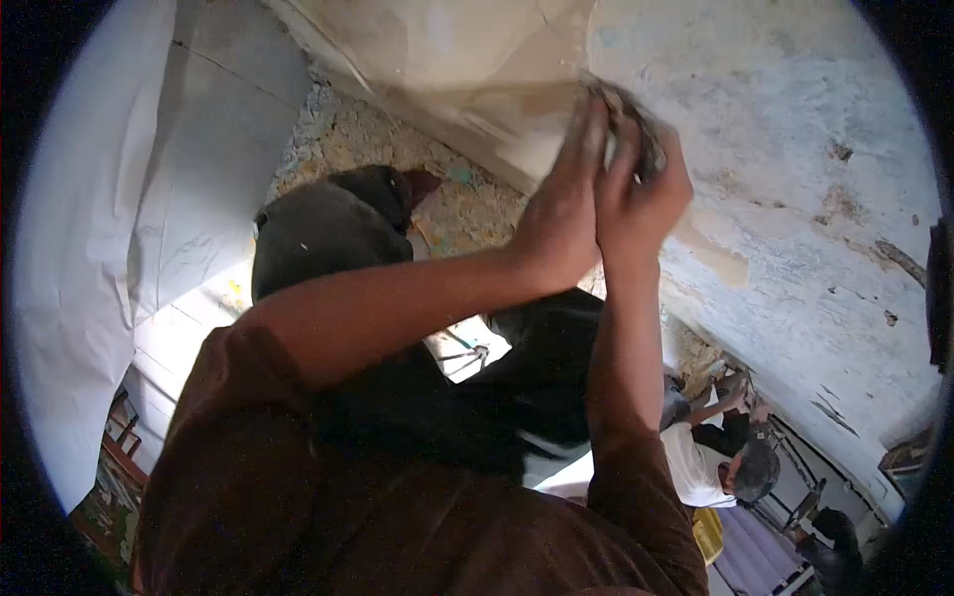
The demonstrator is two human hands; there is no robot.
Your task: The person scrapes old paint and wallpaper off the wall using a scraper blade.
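Observation:
Both of my hands are raised together against the peeling wall (pixel 775 109), their wrists side by side. My right hand (pixel 651 194) curls around a dark, dirty, scraper-like thing (pixel 626 107), blurred by motion and partly covered by the fingers. My left hand (pixel 561 214) presses in beside it, fingers pointing up along the same thing. Its upper end lies right at the wall, by the border between a smooth beige patch (pixel 517 104) and the rough bluish-white paint. Exactly what the thing is, I cannot tell.
My bent knee (pixel 323 233) in dark trousers is at the left, over a rubble-specked surface (pixel 343 134). White sheeting (pixel 79 228) hangs far left. At the lower right another person (pixel 701 467) in a white shirt works at the wall, near a yellow object (pixel 708 536).

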